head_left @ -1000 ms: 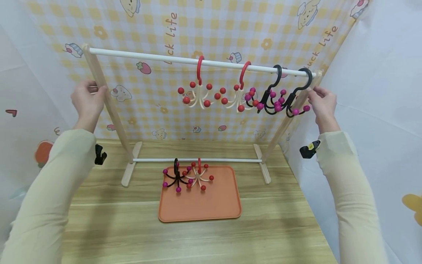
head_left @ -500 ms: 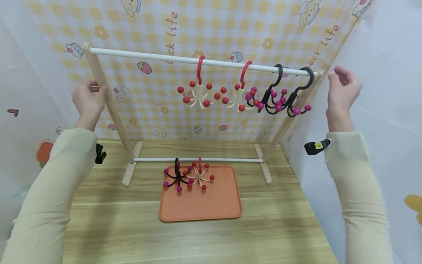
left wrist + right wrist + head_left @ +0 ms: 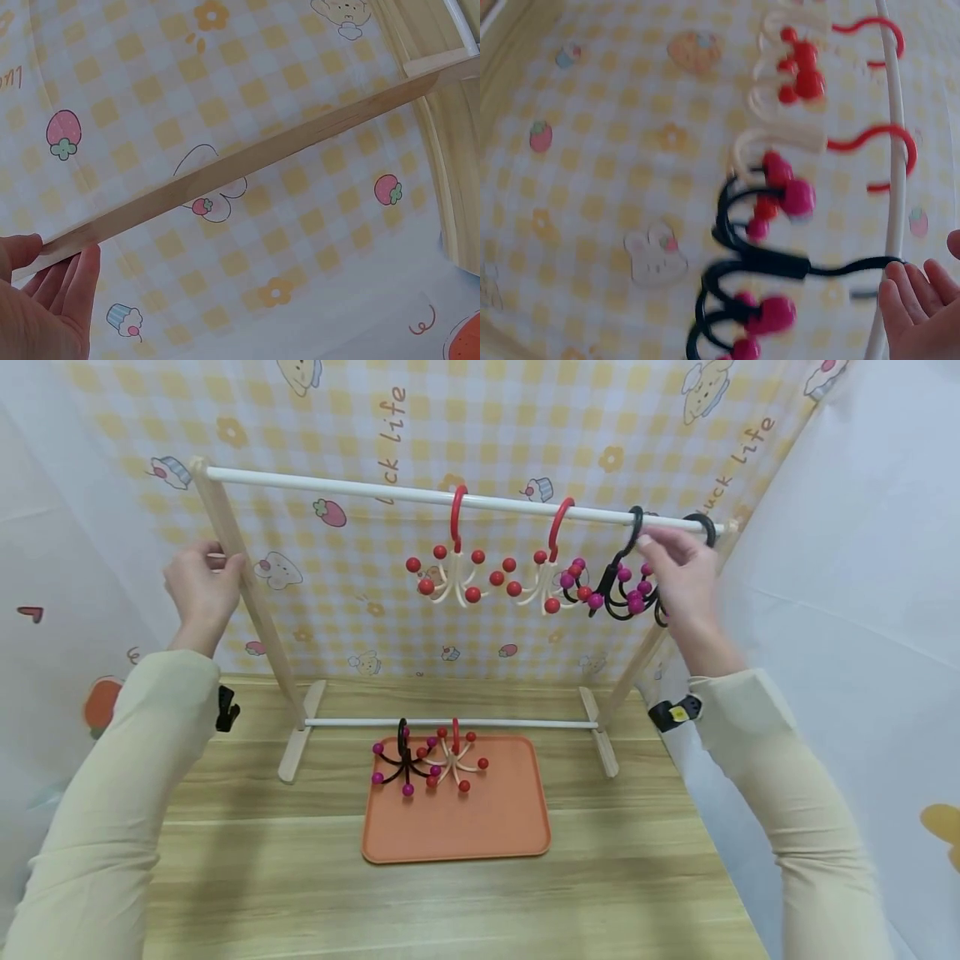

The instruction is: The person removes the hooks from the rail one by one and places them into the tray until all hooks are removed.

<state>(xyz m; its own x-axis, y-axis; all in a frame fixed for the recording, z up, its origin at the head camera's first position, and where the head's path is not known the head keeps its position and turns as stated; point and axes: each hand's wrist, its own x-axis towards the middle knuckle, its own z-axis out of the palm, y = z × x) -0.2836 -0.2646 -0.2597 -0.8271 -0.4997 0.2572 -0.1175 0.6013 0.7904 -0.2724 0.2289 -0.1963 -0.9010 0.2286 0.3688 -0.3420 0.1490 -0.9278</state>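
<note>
My left hand (image 3: pixel 201 587) grips the left wooden post (image 3: pixel 247 593) of a small hanging rack; in the left wrist view its fingers (image 3: pixel 52 300) curl on that post (image 3: pixel 247 161). My right hand (image 3: pixel 671 568) is up at the white rail (image 3: pixel 337 487), fingers loose, fingertips beside a black hook (image 3: pixel 633 527) with magenta balls. It covers most of a second black hook (image 3: pixel 705 522). In the right wrist view, blurred, the fingers (image 3: pixel 919 304) lie next to the rail (image 3: pixel 892 150) and that black hook (image 3: pixel 780 262). Two red hooks (image 3: pixel 455 518) (image 3: pixel 557 527) hang further left.
An orange tray (image 3: pixel 487 827) lies on the wooden table under the rack, holding one black hook (image 3: pixel 401 764) and one red hook (image 3: pixel 453 758). Patterned sheets close in the back and both sides. The rack's lower bar (image 3: pixel 450 723) runs just behind the tray.
My right hand left the rack's right post, swung out to the right, then came back left to the black hooks on the rail. The left hand stayed on its post.
</note>
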